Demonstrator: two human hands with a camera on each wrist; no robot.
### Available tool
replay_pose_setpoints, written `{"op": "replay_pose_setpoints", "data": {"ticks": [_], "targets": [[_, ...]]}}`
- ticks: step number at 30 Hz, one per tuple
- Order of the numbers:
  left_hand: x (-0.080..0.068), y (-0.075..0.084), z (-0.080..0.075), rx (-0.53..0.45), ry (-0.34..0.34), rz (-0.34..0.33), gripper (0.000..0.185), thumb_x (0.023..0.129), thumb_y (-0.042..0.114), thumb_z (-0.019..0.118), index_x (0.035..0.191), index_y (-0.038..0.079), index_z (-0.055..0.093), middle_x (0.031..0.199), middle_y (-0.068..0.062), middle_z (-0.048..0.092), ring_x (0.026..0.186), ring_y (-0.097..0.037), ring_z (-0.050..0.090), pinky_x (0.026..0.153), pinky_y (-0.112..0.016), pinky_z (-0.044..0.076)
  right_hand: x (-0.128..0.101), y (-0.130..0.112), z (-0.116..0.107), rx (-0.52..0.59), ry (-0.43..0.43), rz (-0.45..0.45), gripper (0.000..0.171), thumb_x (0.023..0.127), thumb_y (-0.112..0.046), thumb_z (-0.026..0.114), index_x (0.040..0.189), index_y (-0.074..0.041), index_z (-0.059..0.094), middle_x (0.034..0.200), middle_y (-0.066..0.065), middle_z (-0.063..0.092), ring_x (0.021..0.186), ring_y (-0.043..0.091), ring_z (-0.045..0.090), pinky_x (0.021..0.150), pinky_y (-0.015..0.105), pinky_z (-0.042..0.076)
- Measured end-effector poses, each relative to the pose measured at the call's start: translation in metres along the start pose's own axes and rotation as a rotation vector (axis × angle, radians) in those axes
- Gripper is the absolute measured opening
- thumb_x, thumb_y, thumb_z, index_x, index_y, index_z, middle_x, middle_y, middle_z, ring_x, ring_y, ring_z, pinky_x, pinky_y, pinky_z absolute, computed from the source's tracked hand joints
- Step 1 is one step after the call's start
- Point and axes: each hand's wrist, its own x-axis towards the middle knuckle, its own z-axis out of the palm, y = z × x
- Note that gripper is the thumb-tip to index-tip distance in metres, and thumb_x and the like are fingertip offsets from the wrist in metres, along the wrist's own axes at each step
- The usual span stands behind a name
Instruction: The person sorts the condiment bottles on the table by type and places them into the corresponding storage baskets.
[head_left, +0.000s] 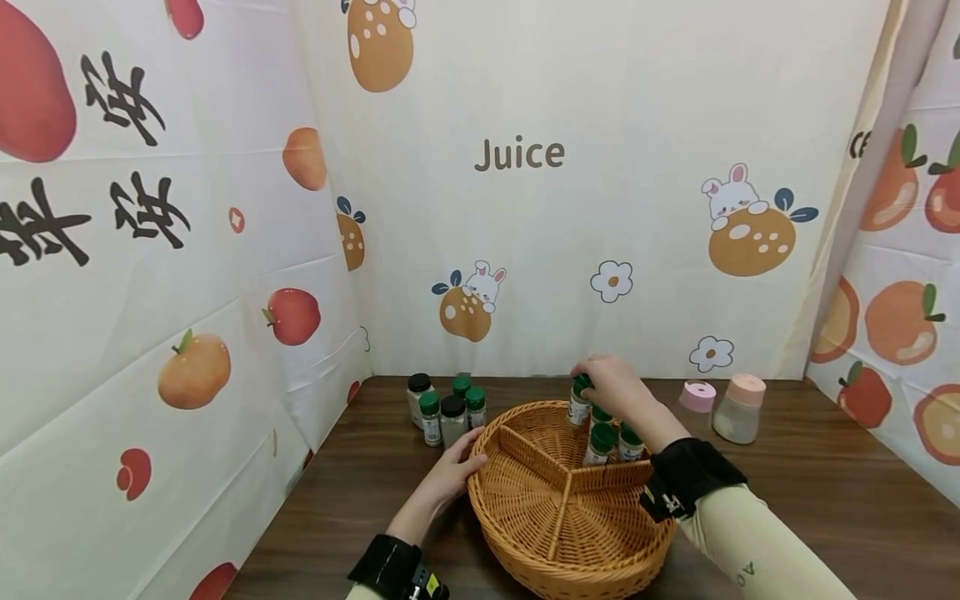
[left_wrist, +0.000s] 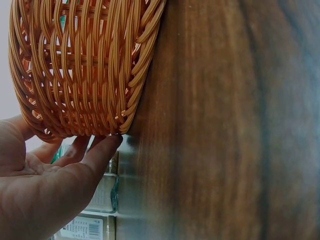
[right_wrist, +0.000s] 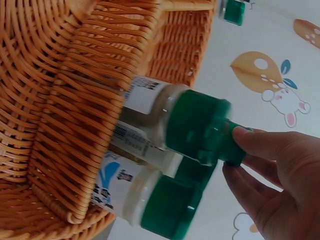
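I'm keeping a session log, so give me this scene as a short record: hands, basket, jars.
left hand: holds the wicker basket at its left side
right hand: pinches a green-capped jar by its cap
basket: three compartments, with three other green-capped jars in the back one
left of basket: two black-capped jars and three green-capped ones
right of basket: two pink-lidded jars
unclear: whether the held jar touches the basket floor

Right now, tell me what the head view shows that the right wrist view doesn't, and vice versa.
Only the head view: the left hand, the black-capped jars, the peach-lidded jar.

Only the right wrist view: barcode stripes on a label.

Both: the right hand gripping a green-capped bottle, other green-capped bottles, and the wicker basket.
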Motion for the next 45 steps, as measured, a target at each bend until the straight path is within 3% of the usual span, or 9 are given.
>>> {"op": "replay_pose_setpoints", "data": {"ticks": [6,16,21,28,33,45], "targets": [[-0.001,0.001,0.001,0.002,-0.002,0.006,0.056,0.105,0.006,0.045,0.157,0.003,0.024,0.156,-0.032,0.028,0.138,-0.048,0.042,0.097,-0.047,0.054,-0.002,0.002,0.009,0.003,-0.085,0.019,0.026,0.089,-0.002,0.071,0.115,-0.005,0.069,0.113,0.016,0.068,0.107,0.034,0.065,0.083,0.042,0.056],[0.000,0.003,0.000,0.008,0.005,-0.003,0.056,0.105,0.005,0.045,0.157,0.004,0.025,0.156,-0.031,0.028,0.139,-0.048,0.041,0.099,-0.049,0.053,-0.002,0.004,0.010,-0.025,-0.119,0.039,0.025,0.089,-0.003,0.071,0.114,-0.006,0.069,0.115,0.017,0.068,0.108,0.035,0.064,0.084,0.044,0.056],[0.000,0.003,0.000,0.013,-0.002,0.009,0.056,0.105,0.005,0.044,0.157,0.003,0.025,0.157,-0.031,0.028,0.139,-0.048,0.041,0.099,-0.048,0.054,-0.004,0.008,0.005,0.001,-0.135,0.045,0.027,0.091,-0.005,0.069,0.119,-0.007,0.069,0.121,0.018,0.066,0.106,0.032,0.065,0.076,0.039,0.054],[0.000,0.001,-0.001,0.016,-0.005,0.003,0.055,0.105,0.005,0.044,0.157,0.004,0.025,0.157,-0.031,0.027,0.139,-0.047,0.041,0.099,-0.048,0.054,-0.010,0.015,-0.004,0.053,-0.093,0.039,0.022,0.092,-0.005,0.068,0.114,-0.005,0.070,0.115,0.016,0.070,0.108,0.034,0.065,0.089,0.047,0.055],[-0.001,0.001,-0.001,0.011,-0.010,0.009,0.056,0.105,0.005,0.043,0.157,0.003,0.023,0.156,-0.032,0.027,0.138,-0.049,0.041,0.099,-0.050,0.053,-0.019,0.025,-0.012,0.076,-0.052,0.008,0.017,0.093,-0.005,0.067,0.109,-0.004,0.071,0.109,0.015,0.071,0.104,0.034,0.066,0.088,0.048,0.055],[-0.002,0.000,-0.001,0.009,-0.019,0.010,0.057,0.106,0.006,0.043,0.158,0.002,0.021,0.156,-0.033,0.027,0.138,-0.050,0.040,0.097,-0.049,0.054,-0.041,0.056,-0.026,0.074,-0.040,0.075,0.018,0.092,-0.003,0.065,0.110,-0.002,0.071,0.110,0.019,0.070,0.105,0.038,0.065,0.086,0.051,0.055]]}}
